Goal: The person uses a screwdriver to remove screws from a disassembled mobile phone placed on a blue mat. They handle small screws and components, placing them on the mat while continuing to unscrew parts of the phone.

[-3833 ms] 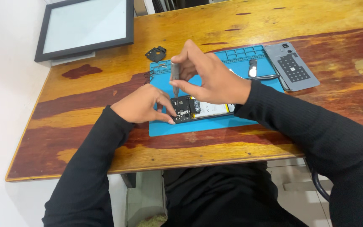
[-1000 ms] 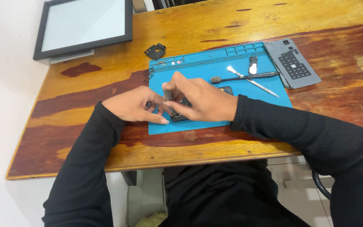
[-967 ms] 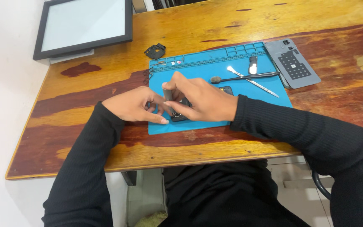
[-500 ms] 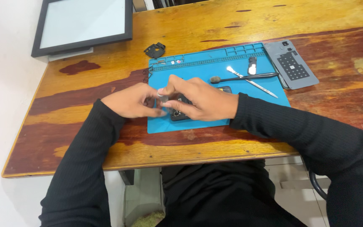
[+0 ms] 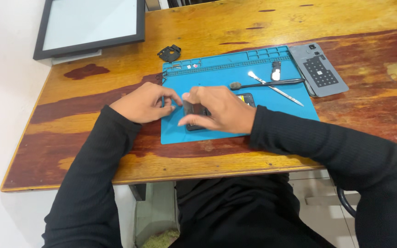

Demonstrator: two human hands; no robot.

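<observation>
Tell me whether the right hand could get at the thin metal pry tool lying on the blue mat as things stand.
Probably yes. The pry tool lies bare on the blue mat just beyond the right hand, with nothing stacked over it. But that hand rests on the dark phone and would have to let go first.

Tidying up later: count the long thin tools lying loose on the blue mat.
2: a black tool and a silver tool, crossing at the mat's upper right. More may be hidden under the hands.
</observation>
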